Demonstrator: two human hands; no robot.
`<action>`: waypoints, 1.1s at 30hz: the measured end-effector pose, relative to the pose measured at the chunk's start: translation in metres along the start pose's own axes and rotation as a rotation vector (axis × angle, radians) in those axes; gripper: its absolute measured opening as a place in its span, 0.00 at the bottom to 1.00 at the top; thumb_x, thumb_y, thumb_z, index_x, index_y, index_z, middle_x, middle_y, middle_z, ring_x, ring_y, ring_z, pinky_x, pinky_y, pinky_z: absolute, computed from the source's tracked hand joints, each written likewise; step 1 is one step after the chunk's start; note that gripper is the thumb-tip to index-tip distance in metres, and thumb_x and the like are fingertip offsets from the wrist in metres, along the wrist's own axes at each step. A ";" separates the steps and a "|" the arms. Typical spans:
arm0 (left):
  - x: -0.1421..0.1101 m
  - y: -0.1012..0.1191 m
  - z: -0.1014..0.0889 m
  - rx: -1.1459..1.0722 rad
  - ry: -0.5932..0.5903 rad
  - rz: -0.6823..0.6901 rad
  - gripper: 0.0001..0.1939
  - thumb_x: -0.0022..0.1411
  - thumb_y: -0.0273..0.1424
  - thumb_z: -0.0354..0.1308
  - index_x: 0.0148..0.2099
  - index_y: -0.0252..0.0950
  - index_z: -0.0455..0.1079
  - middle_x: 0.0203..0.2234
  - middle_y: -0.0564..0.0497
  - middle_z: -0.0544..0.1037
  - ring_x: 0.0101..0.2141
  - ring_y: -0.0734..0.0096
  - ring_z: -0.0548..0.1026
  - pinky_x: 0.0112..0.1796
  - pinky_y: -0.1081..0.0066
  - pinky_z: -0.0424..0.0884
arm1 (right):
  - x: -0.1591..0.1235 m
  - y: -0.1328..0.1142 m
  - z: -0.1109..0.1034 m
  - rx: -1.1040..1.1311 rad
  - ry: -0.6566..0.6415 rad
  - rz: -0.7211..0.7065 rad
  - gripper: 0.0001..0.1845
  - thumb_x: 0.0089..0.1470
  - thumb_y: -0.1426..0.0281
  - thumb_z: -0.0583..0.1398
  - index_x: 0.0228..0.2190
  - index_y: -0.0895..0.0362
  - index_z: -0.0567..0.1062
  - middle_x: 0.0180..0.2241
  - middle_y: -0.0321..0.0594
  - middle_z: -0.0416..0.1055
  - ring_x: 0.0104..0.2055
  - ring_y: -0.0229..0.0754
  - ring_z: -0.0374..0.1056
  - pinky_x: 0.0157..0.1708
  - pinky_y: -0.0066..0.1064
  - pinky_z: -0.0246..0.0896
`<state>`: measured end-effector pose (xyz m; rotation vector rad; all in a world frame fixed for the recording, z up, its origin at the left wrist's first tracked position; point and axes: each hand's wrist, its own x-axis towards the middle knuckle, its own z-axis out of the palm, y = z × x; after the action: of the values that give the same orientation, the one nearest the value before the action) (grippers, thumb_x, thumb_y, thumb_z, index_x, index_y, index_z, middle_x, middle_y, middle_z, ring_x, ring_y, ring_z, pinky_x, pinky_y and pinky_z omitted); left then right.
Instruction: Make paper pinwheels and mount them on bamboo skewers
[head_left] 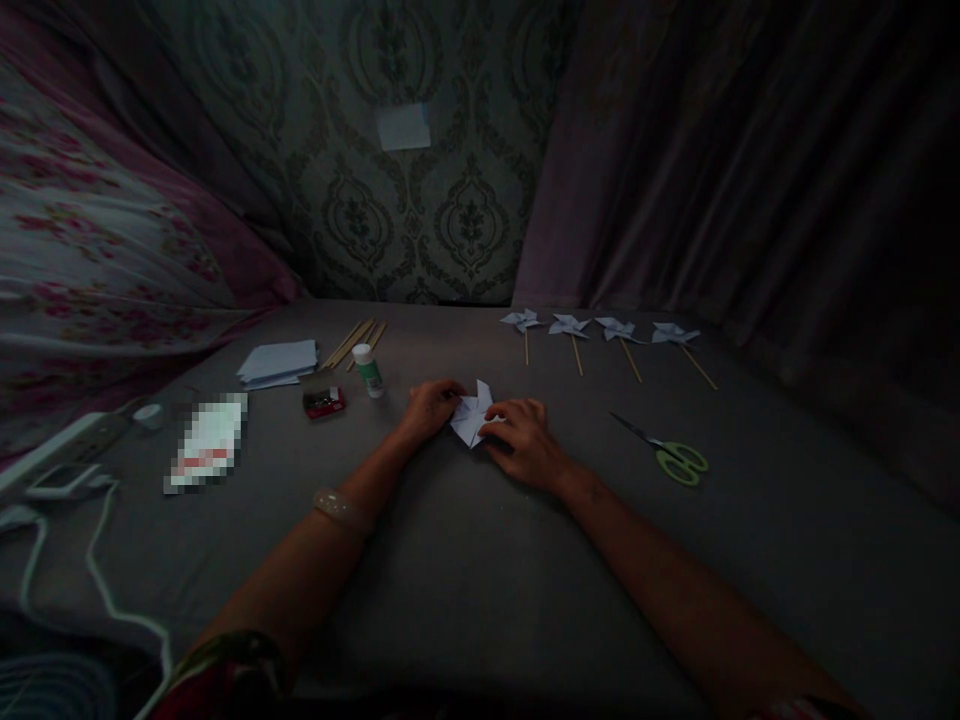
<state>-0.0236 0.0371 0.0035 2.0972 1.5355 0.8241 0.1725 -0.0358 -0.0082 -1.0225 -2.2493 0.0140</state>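
A white paper pinwheel (pixel 470 420) without a stick in sight lies in the middle of the grey-covered table. My left hand (pixel 431 408) has its fingers closed on the pinwheel's left edge. From the right, my right hand (pixel 521 435) pinches a blade of it between thumb and fingers. One pointed blade sticks up between the two hands. The fingertips partly cover the paper. Left of my hands stands a glue bottle (pixel 368 371) with a white cap and green label. Beside it is a small red box (pixel 324 402) with dark contents.
Several finished pinwheels on sticks (pixel 570 327) lie at the back right. Green-handled scissors (pixel 679 462) rest at right. At left are a stack of white paper (pixel 279 362), wooden sticks (pixel 352 343), a blurred packet (pixel 208 442) and a power strip (pixel 56 455) with white cables.
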 end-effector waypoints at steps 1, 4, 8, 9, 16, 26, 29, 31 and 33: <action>0.000 0.001 0.000 0.003 0.001 0.006 0.13 0.55 0.26 0.54 0.40 0.38 0.77 0.36 0.49 0.81 0.39 0.66 0.76 0.45 0.65 0.69 | 0.000 0.000 0.001 -0.006 -0.001 -0.012 0.06 0.53 0.70 0.61 0.35 0.51 0.77 0.44 0.41 0.71 0.49 0.46 0.62 0.51 0.43 0.47; -0.002 0.004 0.001 0.016 -0.006 0.039 0.13 0.56 0.26 0.54 0.41 0.38 0.77 0.37 0.49 0.81 0.39 0.65 0.76 0.46 0.65 0.69 | -0.001 0.001 0.003 -0.015 -0.006 -0.024 0.04 0.55 0.69 0.61 0.33 0.51 0.77 0.43 0.40 0.73 0.48 0.46 0.63 0.51 0.43 0.46; -0.004 0.004 0.002 0.060 -0.027 0.062 0.13 0.57 0.26 0.53 0.41 0.38 0.77 0.38 0.49 0.81 0.40 0.64 0.76 0.49 0.61 0.65 | -0.002 0.003 0.004 0.019 -0.003 -0.020 0.03 0.55 0.70 0.61 0.32 0.53 0.77 0.39 0.40 0.73 0.46 0.44 0.64 0.50 0.42 0.47; -0.005 0.004 0.003 0.077 -0.030 0.077 0.13 0.57 0.25 0.53 0.42 0.39 0.77 0.39 0.49 0.80 0.41 0.63 0.75 0.50 0.59 0.64 | -0.002 0.004 0.004 0.035 -0.005 -0.014 0.03 0.55 0.70 0.61 0.32 0.53 0.77 0.39 0.40 0.73 0.46 0.44 0.64 0.50 0.42 0.48; -0.018 0.016 -0.004 0.172 0.010 0.143 0.16 0.57 0.25 0.53 0.46 0.40 0.75 0.47 0.47 0.77 0.50 0.56 0.68 0.51 0.54 0.57 | -0.002 0.008 0.007 0.119 -0.057 0.075 0.01 0.52 0.70 0.64 0.30 0.53 0.79 0.37 0.39 0.73 0.44 0.44 0.64 0.46 0.40 0.51; -0.050 0.023 0.000 0.276 -0.216 0.348 0.11 0.61 0.30 0.52 0.41 0.42 0.76 0.40 0.49 0.80 0.48 0.58 0.68 0.51 0.55 0.53 | -0.002 0.010 0.011 0.132 -0.082 0.155 0.03 0.53 0.68 0.64 0.31 0.52 0.78 0.40 0.40 0.72 0.46 0.44 0.64 0.47 0.40 0.51; -0.050 0.021 0.000 0.293 -0.214 0.353 0.12 0.62 0.30 0.52 0.41 0.42 0.76 0.41 0.49 0.80 0.48 0.59 0.68 0.51 0.56 0.53 | -0.002 0.010 0.011 0.111 -0.066 0.155 0.04 0.53 0.67 0.64 0.33 0.53 0.78 0.41 0.40 0.72 0.47 0.45 0.63 0.47 0.40 0.51; -0.050 0.020 0.000 0.302 -0.208 0.350 0.12 0.62 0.30 0.51 0.40 0.41 0.76 0.41 0.49 0.80 0.48 0.59 0.68 0.51 0.56 0.53 | -0.002 0.010 0.011 0.092 -0.066 0.143 0.03 0.53 0.68 0.63 0.33 0.53 0.77 0.42 0.41 0.72 0.47 0.45 0.63 0.48 0.40 0.51; -0.050 0.019 -0.001 0.307 -0.205 0.349 0.12 0.62 0.29 0.51 0.40 0.41 0.77 0.42 0.49 0.79 0.48 0.59 0.68 0.50 0.56 0.53 | -0.002 0.011 0.012 0.075 -0.077 0.137 0.03 0.54 0.69 0.63 0.32 0.53 0.78 0.42 0.41 0.72 0.47 0.45 0.63 0.48 0.41 0.51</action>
<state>-0.0212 -0.0162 0.0056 2.6315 1.2714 0.4803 0.1743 -0.0265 -0.0220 -1.1506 -2.2253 0.1977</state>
